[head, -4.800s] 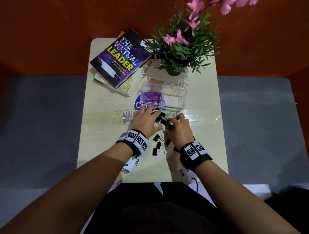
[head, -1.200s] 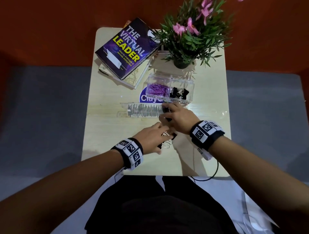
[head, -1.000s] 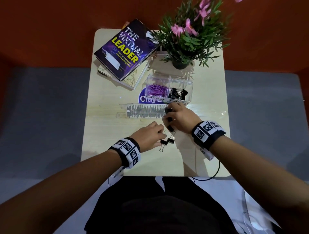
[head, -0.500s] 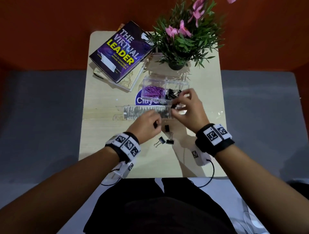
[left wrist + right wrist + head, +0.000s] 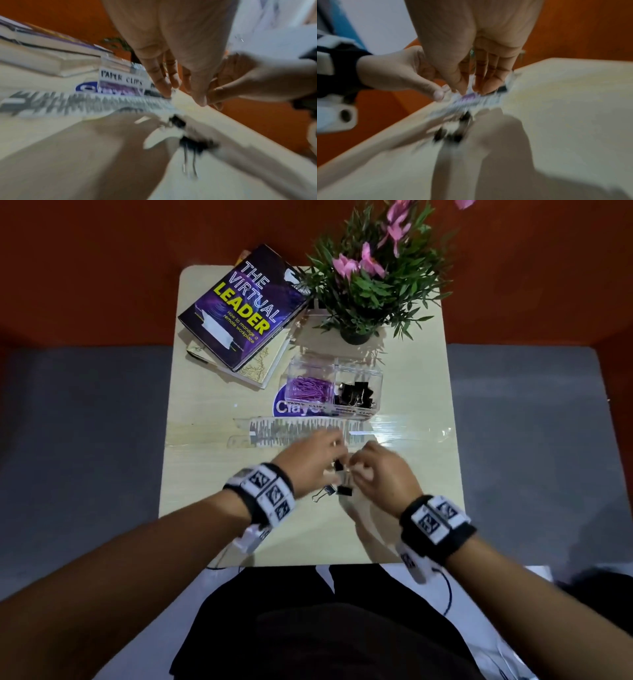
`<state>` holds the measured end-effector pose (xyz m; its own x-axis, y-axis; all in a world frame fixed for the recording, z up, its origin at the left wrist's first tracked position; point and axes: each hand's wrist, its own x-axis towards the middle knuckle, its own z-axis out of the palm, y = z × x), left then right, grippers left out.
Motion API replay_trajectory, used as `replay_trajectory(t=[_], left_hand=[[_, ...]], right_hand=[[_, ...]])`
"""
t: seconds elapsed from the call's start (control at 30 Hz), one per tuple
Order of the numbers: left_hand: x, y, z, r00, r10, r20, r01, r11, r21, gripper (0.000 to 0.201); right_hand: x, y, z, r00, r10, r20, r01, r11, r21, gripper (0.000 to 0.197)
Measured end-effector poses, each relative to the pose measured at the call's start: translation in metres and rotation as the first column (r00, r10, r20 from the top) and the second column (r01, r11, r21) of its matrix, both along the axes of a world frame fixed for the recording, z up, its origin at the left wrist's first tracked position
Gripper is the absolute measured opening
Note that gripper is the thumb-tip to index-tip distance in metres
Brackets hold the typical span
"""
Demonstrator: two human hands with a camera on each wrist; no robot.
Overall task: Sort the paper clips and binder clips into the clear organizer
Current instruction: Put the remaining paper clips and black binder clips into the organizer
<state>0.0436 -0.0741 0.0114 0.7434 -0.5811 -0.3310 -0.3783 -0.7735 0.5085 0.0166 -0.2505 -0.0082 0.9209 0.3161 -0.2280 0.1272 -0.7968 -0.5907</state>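
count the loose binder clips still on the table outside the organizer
3 that I can see: one between the two hands' fingertips, and two side by side nearer the person, one with its wire handles out, one beside it. Hands may hide more.

Both my forearms reach forward, banded wrists level. My left hand and right hand sit just beside each other, fingertips nearly meeting. Left fingers fairly straight, pointing down. Right fingers loosely bent, thumb out. Motion blur hides whether either grip holds anything.
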Motion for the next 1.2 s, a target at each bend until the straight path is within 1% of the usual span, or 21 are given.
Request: replay_trajectory(t=[0.03,0.07,0.1,0.13,0.17,0.23,0.3,0.37,0.43,0.5,0.57,0.63,0.7,0.73,0.8,0.9,0.97,1.07,1.13,1.2], left_hand=[[-0.008,0.002,-0.008,0.995,-0.095,-0.03,0.096,0.994,0.058,0.043],[-0.012,0.003,-0.016,0.987,-0.153,-0.055,0.158,0.982,0.106,0.057],[-0.013,0.003,-0.022,0.982,-0.175,-0.066,0.183,0.974,0.136,0.067],[-0.012,0.003,-0.024,0.982,-0.176,-0.066,0.185,0.971,0.152,0.069],[-0.011,0.001,-0.026,0.983,-0.171,-0.06,0.179,0.972,0.154,0.066],[-0.011,0.0,-0.03,0.986,-0.162,-0.049,0.167,0.975,0.145,0.046],[-0.012,0.002,-0.036,0.991,-0.131,-0.021,0.133,0.984,0.119,0.026],[-0.016,0.005,-0.041,0.996,-0.094,0.007,0.093,0.991,0.095,0.017],[-0.02,0.007,-0.043,0.998,-0.058,0.028,0.056,0.996,0.074,0.015],[-0.022,0.007,-0.043,0.999,-0.02,0.048,0.017,0.999,0.051,0.012],[-0.024,0.005,-0.042,0.999,0.031,0.039,-0.032,0.999,0.029,0.01],[-0.024,0.003,-0.038,0.995,0.101,0.004,-0.101,0.995,0.002,0.008],[-0.024,0.002,-0.032,0.98,0.194,-0.036,-0.195,0.98,-0.047,0.006],[-0.022,0.001,-0.027,0.968,0.244,-0.066,-0.248,0.966,-0.076,0.006],[-0.013,-0.002,-0.015,0.939,0.328,-0.104,-0.339,0.933,-0.119,0.005],[0.019,-0.008,0.006,0.919,0.394,-0.027,-0.391,0.899,-0.196,0.006],[0.047,-0.016,0.017,0.91,0.413,0.036,-0.392,0.885,-0.253,0.006],[0.084,-0.031,0.029,0.916,0.38,0.129,-0.338,0.904,-0.263,0.007],[0.098,-0.039,0.03,0.927,0.302,0.223,-0.253,0.941,-0.223,0.01],[0.105,-0.042,0.025,0.947,0.185,0.263,-0.161,0.981,-0.112,0.012]], right_hand=[[-0.013,0.002,-0.006,0.998,0.042,-0.047,-0.042,0.999,-0.012,0.015],[-0.023,0.004,-0.012,0.994,0.06,-0.09,-0.062,0.998,-0.022,0.02],[-0.029,0.007,-0.016,0.992,0.049,-0.117,-0.053,0.998,-0.034,0.024],[-0.033,0.011,-0.019,0.992,0.017,-0.124,-0.023,0.999,-0.047,0.026],[-0.036,0.013,-0.022,0.993,-0.02,-0.113,0.013,0.998,-0.062,0.025],[-0.038,0.017,-0.028,0.995,-0.061,-0.073,0.055,0.995,-0.083,0.019],[-0.039,0.02,-0.032,0.998,-0.061,-0.035,0.059,0.997,-0.056,0.009],[-0.042,0.019,-0.034,0.997,-0.077,-0.013,0.077,0.997,-0.018,0.005],[-0.042,0.015,-0.034,0.993,-0.115,-0.03,0.115,0.993,0.003,0.007],[-0.039,0.008,-0.032,0.987,-0.135,-0.084,0.138,0.99,0.029,0.01],[-0.031,0.004,-0.021,0.977,-0.197,-0.084,0.205,0.974,0.095,0.011],[-0.016,0.006,-0.004,0.96,-0.281,-0.009,0.277,0.94,0.198,0.011],[0.01,0.01,0.014,0.942,-0.323,0.095,0.291,0.923,0.253,0.012],[0.024,0.011,0.02,0.933,-0.332,0.141,0.289,0.922,0.257,0.014],[0.05,0.008,0.028,0.924,-0.336,0.182,0.286,0.924,0.252,0.021],[0.063,-0.008,0.028,0.928,-0.323,0.183,0.288,0.937,0.197,0.027],[0.049,-0.027,0.021,0.935,-0.31,0.174,0.288,0.947,0.141,0.025],[0.002,-0.07,0.003,0.947,-0.291,0.132,0.287,0.957,0.049,0.018],[-0.039,-0.106,-0.006,0.954,-0.286,0.096,0.291,0.955,-0.05,0.017],[-0.083,-0.142,-0.011,0.948,-0.311,0.062,0.316,0.941,-0.121,0.016]])
